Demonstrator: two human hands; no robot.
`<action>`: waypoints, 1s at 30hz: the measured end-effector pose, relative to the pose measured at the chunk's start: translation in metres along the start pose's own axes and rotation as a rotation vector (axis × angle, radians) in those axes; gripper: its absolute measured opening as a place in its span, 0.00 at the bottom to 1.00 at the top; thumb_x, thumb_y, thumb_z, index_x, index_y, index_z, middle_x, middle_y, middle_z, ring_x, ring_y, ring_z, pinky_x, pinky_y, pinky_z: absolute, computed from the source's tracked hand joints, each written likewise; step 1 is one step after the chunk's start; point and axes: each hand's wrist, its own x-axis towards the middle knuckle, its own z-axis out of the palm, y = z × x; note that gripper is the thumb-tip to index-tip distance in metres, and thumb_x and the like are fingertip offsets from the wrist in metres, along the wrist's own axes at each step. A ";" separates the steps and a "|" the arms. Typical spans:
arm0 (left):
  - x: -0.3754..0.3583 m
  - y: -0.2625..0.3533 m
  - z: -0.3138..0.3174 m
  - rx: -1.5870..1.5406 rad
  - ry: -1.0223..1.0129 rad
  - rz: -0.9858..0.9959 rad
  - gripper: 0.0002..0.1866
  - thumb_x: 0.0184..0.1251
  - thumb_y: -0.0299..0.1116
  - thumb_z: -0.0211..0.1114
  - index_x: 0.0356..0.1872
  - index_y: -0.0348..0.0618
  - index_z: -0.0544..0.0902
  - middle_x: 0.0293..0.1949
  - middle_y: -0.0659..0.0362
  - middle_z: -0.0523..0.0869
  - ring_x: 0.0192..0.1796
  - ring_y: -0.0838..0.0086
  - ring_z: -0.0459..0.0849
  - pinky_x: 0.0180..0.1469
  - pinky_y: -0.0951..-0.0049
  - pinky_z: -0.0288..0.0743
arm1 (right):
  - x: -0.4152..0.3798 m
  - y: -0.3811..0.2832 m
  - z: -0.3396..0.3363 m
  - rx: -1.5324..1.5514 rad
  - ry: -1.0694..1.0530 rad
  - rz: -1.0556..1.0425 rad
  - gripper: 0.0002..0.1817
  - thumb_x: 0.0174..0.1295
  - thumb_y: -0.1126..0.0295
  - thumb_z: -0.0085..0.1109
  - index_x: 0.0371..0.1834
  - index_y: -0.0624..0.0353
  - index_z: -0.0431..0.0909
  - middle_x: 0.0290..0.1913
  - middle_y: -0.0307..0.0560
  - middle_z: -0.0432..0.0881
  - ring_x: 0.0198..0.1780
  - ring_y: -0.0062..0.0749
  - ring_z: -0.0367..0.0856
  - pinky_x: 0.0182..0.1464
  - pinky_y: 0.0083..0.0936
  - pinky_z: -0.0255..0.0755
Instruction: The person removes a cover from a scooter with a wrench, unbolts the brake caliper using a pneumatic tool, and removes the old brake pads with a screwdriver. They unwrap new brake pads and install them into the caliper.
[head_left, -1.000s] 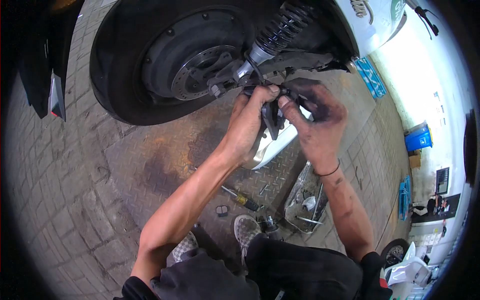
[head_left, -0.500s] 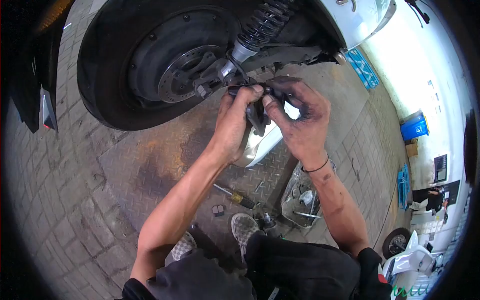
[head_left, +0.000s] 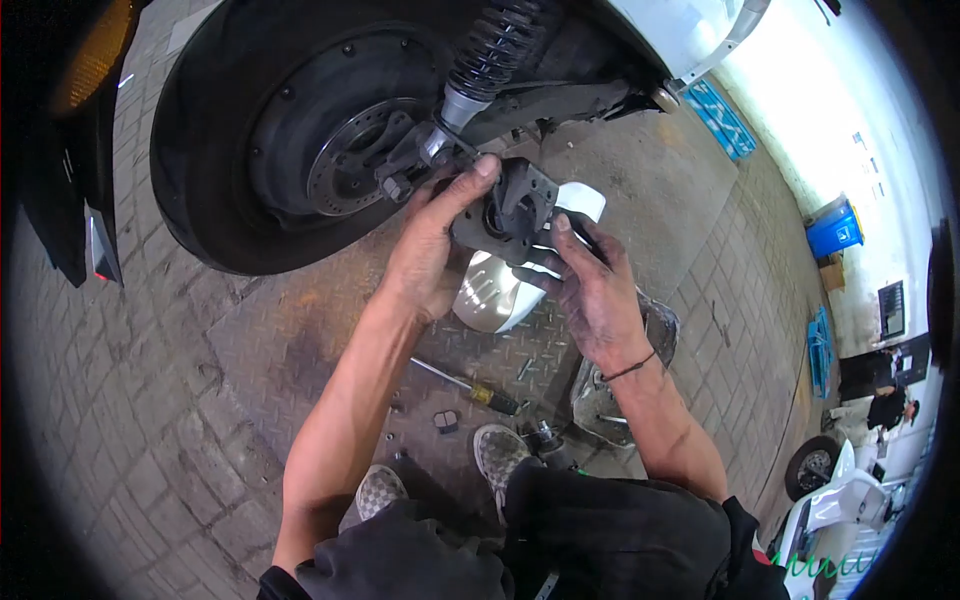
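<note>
A dark metal brake caliper [head_left: 505,212] is held below the spring shock absorber [head_left: 495,55], its hollow side turned up. My left hand [head_left: 440,230] grips it from the left, thumb on its upper edge. On the other side, my right hand [head_left: 590,280] has thumb and fingers pinched close to the caliper's right edge; what lies between them, if anything, is too dark to make out. A wheel [head_left: 215,150] with a brake disc [head_left: 335,170] stands at the upper left. Beneath the hands is a white and silver cover [head_left: 490,295].
On the metal plate [head_left: 290,340] lie a screwdriver [head_left: 485,392], a small dark pad [head_left: 446,421] and a tray [head_left: 590,405] of parts. A blue bin [head_left: 835,232], a white scooter [head_left: 850,500] and another person [head_left: 885,408] are at the far right.
The caliper has been turned so its hollow side shows. My right hand has moved down and away from my left hand, which has shifted slightly left. The view has shifted a little.
</note>
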 end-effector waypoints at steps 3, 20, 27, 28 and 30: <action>0.004 0.003 -0.003 0.096 -0.036 0.028 0.27 0.69 0.43 0.74 0.59 0.33 0.79 0.51 0.52 0.87 0.52 0.69 0.88 0.57 0.65 0.83 | 0.001 -0.002 0.009 0.123 0.044 0.024 0.25 0.73 0.60 0.68 0.61 0.72 0.77 0.52 0.48 0.84 0.49 0.25 0.82 0.48 0.26 0.82; 0.008 -0.011 -0.004 0.332 0.152 0.224 0.35 0.67 0.41 0.74 0.67 0.26 0.73 0.49 0.52 0.87 0.51 0.70 0.85 0.58 0.70 0.78 | 0.006 -0.017 0.009 -0.069 0.039 -0.030 0.18 0.67 0.71 0.73 0.53 0.74 0.82 0.42 0.48 0.89 0.41 0.27 0.88 0.46 0.24 0.83; 0.014 -0.015 -0.013 0.269 0.079 0.178 0.38 0.70 0.40 0.71 0.75 0.31 0.66 0.57 0.53 0.82 0.59 0.70 0.82 0.61 0.68 0.77 | 0.019 -0.005 -0.002 0.081 -0.012 -0.040 0.20 0.62 0.73 0.76 0.52 0.75 0.82 0.43 0.49 0.89 0.39 0.30 0.88 0.44 0.25 0.83; 0.014 -0.013 -0.014 0.223 0.014 0.156 0.38 0.71 0.41 0.70 0.76 0.33 0.65 0.59 0.53 0.81 0.61 0.70 0.81 0.62 0.67 0.77 | 0.019 -0.006 -0.002 0.082 -0.010 -0.039 0.20 0.62 0.73 0.76 0.52 0.75 0.82 0.43 0.49 0.89 0.39 0.30 0.88 0.44 0.25 0.83; 0.013 -0.013 -0.012 0.179 -0.050 0.131 0.38 0.72 0.41 0.69 0.77 0.35 0.64 0.61 0.53 0.79 0.62 0.69 0.80 0.63 0.65 0.76 | 0.019 -0.007 0.000 0.039 0.009 -0.077 0.19 0.61 0.74 0.77 0.51 0.74 0.83 0.42 0.50 0.89 0.38 0.30 0.88 0.42 0.25 0.82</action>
